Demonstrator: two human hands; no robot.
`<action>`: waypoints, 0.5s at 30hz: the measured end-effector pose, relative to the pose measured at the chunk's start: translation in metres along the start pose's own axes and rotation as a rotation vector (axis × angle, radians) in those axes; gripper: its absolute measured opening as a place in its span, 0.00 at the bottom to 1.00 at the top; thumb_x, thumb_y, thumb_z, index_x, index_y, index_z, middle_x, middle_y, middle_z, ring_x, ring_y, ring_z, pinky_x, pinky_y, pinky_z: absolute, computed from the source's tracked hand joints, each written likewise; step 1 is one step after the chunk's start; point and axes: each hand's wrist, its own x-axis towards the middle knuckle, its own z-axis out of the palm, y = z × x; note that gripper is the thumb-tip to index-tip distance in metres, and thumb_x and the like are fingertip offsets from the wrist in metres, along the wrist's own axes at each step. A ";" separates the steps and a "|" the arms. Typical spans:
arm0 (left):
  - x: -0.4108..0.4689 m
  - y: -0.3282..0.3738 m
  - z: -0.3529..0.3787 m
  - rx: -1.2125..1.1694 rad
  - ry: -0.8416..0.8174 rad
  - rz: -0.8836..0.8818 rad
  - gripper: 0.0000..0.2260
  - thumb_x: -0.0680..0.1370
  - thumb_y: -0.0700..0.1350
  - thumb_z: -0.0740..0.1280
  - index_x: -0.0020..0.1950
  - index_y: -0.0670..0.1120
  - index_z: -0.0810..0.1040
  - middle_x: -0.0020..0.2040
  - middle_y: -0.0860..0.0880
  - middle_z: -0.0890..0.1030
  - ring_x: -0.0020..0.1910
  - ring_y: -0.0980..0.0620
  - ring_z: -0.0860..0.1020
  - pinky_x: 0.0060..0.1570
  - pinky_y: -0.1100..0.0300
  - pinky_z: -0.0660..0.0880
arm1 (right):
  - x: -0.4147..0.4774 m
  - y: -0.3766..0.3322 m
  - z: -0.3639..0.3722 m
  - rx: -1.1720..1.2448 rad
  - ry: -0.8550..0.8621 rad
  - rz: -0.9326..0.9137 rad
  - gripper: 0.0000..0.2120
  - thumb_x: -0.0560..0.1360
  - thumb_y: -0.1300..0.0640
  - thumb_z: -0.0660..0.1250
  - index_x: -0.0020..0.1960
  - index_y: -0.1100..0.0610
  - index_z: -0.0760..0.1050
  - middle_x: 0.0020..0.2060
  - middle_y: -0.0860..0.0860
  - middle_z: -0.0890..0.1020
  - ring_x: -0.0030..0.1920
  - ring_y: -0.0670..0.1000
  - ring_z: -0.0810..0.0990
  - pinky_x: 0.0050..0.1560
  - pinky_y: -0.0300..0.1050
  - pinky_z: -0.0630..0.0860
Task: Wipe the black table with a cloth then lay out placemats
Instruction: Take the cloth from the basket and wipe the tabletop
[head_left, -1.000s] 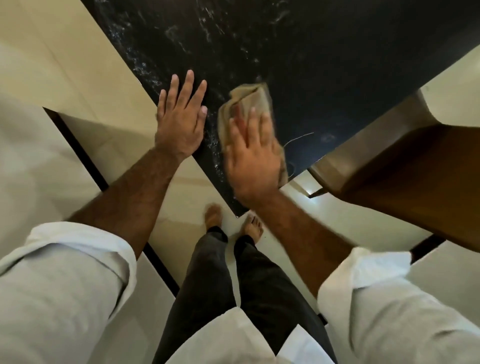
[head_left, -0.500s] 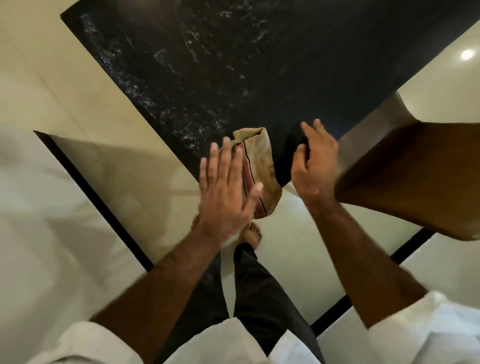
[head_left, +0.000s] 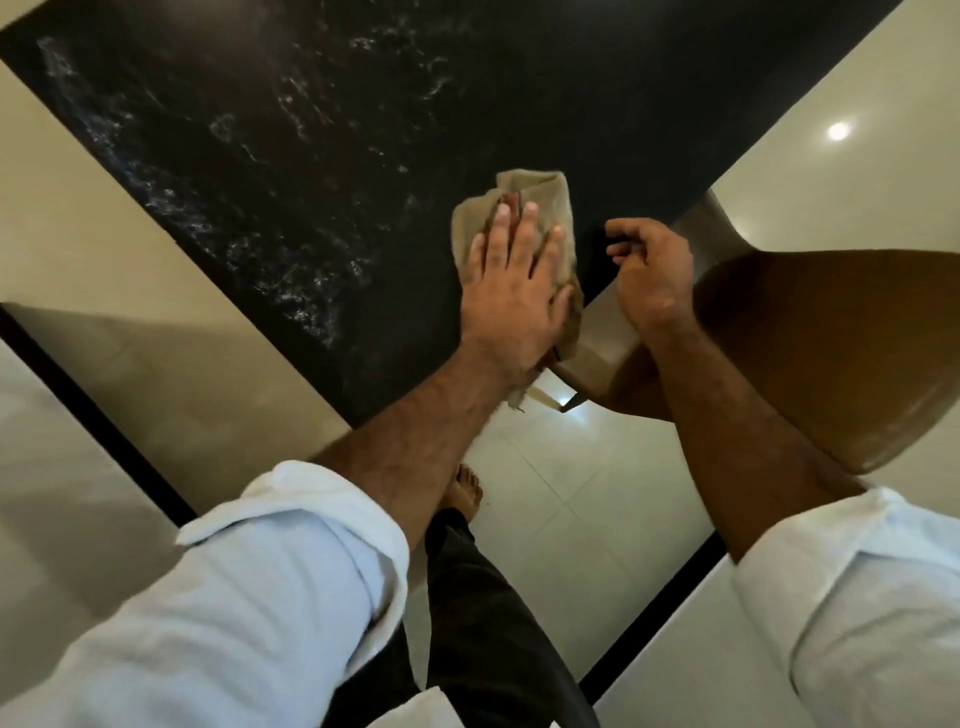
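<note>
**A:** Where is our cloth?

**B:** Under our left grip (head_left: 514, 296). The cloth (head_left: 543, 200) lies bunched on the black bench (head_left: 311, 156). Our fingers are straight and flat on top of it. They press it and do not curl round it. Some cloth pokes out past the fingertips, and a frayed bit hangs back by the wrist.

**A:** And our right grip?

**B:** Our right grip (head_left: 649, 270) is just to the right of the left one. Its fingers are loosely bent and it holds nothing.

**A:** How do we wipe well?

**B:** We think we should press flat and push in long lines, each one a little over the last. We should tuck in the loose bit so it does not drag off the side.

**A:** Where can we go?

**B:** The bench edge runs right beside the left grip, under its thumb side. The chair (head_left: 831, 338) sits close to the right of the right grip, so that side is tight. Ahead and to the left of the left grip the bench is wide. It has pale marks, and we cannot tell if they are dirt or stone. We see no placemats.
</note>
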 end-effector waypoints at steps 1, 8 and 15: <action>-0.002 0.011 0.001 -0.008 -0.043 0.040 0.35 0.87 0.66 0.52 0.91 0.53 0.51 0.91 0.42 0.45 0.90 0.37 0.44 0.87 0.34 0.49 | 0.004 0.000 0.000 -0.010 0.001 -0.006 0.19 0.86 0.69 0.60 0.70 0.56 0.82 0.65 0.49 0.82 0.57 0.43 0.82 0.56 0.30 0.80; -0.090 -0.056 0.004 0.041 0.037 0.075 0.29 0.90 0.64 0.51 0.91 0.58 0.55 0.92 0.47 0.50 0.90 0.40 0.49 0.85 0.35 0.54 | 0.019 -0.008 -0.001 -0.059 0.036 -0.033 0.17 0.88 0.66 0.60 0.70 0.54 0.82 0.68 0.50 0.80 0.62 0.42 0.78 0.59 0.31 0.77; -0.057 -0.065 -0.006 0.060 0.152 -0.276 0.29 0.89 0.63 0.52 0.90 0.55 0.61 0.91 0.44 0.55 0.90 0.36 0.53 0.86 0.35 0.53 | 0.010 -0.019 0.030 -0.386 -0.013 -0.171 0.25 0.88 0.46 0.62 0.82 0.53 0.70 0.79 0.58 0.68 0.78 0.62 0.67 0.76 0.57 0.72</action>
